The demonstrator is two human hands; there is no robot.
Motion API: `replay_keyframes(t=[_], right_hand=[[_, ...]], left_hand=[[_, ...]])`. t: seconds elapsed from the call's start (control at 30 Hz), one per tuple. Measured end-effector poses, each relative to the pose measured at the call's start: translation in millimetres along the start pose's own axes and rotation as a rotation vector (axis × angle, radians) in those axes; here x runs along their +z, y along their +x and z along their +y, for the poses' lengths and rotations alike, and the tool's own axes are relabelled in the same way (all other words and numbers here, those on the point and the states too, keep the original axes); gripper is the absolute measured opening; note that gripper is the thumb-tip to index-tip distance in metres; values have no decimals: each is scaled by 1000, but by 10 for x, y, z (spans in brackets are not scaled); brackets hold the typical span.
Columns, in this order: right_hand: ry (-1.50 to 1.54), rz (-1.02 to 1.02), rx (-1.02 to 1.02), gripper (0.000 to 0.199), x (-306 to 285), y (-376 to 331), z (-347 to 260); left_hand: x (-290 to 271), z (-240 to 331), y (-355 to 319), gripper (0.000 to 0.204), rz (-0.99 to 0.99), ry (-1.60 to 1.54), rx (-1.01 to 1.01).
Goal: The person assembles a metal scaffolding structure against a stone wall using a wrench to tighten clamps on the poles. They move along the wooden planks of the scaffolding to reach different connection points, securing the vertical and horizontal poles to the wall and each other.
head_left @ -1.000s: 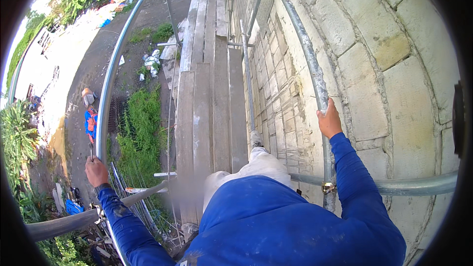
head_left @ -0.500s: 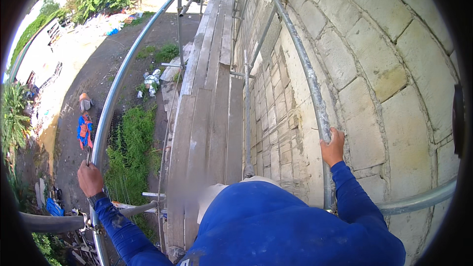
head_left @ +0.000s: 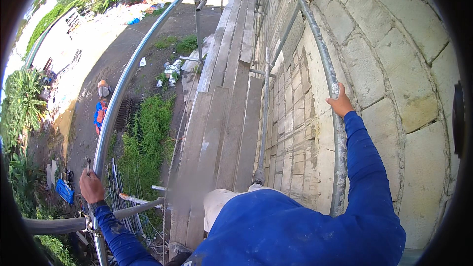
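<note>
The left hand [head_left: 92, 187] has its grip curled tight around a small metal tool [head_left: 88, 163]. Only the top of the tool pokes up above the fingers. The rest is hidden inside the hand, so I cannot tell its whole shape. The hand is right by the shiny left pole [head_left: 112, 118], but I cannot see if it touches it. A thick gray bar [head_left: 59, 225] crosses below the hand, and the dark edge cuts off its left end. The clamp [head_left: 90, 222] near the wrist is partly covered and hard to make out.

The right hand [head_left: 341, 101] has its grip wrapped around the rough, spotty right pole [head_left: 340, 160]. The thumb shows on the left side, but some fingers are hidden. This pole stands in front of the big stone wall [head_left: 379, 64], and the blue shirt [head_left: 290, 231] hides what is below it.

Long wooden planks [head_left: 224, 118] run away between the two poles. The shirt and one pale trouser leg [head_left: 215, 206] cover the near part, and a blurry smudge hides another bit. A thin pole [head_left: 265, 118] stands by the wall side. Far down on the left are green plants [head_left: 150, 128] and an orange and blue shape [head_left: 100, 113], too small to see well.
</note>
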State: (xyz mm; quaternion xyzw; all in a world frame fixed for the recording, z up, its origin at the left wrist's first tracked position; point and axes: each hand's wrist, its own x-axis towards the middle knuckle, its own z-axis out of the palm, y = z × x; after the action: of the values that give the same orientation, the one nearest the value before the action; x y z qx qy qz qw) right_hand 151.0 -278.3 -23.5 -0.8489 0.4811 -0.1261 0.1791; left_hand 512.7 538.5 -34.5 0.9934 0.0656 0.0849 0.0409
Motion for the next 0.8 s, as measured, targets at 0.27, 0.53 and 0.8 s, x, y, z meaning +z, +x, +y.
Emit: replay_keyframes(t=[0.27, 0.53, 0.8], right_hand=[[-64, 74, -64, 84, 129, 98, 49], [-48, 49, -51, 81, 67, 114, -90], [126, 54, -65, 72, -33, 3, -91]], left_hand=[[135, 351, 255, 36, 154, 19, 153], [438, 1641, 1106, 28, 122, -31, 321], [538, 2448, 1477, 41, 184, 61, 179]])
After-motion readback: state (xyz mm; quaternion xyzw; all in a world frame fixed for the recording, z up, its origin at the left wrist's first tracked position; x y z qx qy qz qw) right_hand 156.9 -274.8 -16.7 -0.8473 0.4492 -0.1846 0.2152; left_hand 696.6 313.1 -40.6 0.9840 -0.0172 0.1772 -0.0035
